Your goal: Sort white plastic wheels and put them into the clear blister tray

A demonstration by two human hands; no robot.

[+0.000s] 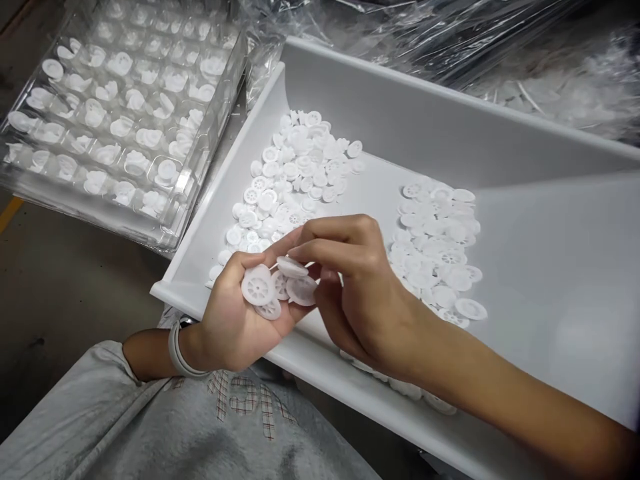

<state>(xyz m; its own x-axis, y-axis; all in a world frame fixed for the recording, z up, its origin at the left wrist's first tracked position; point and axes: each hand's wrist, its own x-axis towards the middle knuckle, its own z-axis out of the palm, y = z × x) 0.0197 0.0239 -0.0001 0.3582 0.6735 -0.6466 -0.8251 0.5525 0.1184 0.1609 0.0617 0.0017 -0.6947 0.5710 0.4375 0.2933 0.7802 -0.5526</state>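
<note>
My left hand (233,327) is palm up, its fingers curled around several small white plastic discs (259,285) with slotted, wheel-like faces. The thumb rests against the edge of the nearest one. My right hand (363,287) reaches over from the right, fingertips bent down onto a white disc (293,267) at the top of the handful. Its thumb is partly hidden behind the fingers. Both hands are above the near edge of a large pale grey bin (545,267), in front of a heap of similar discs (300,167).
A second heap of discs (443,240) lies to the right in the bin, and more discs show under my right forearm. At the upper left stands a clear compartment tray (187,190) with white parts in its pockets. Crumpled clear plastic film (400,33) lies behind the bin.
</note>
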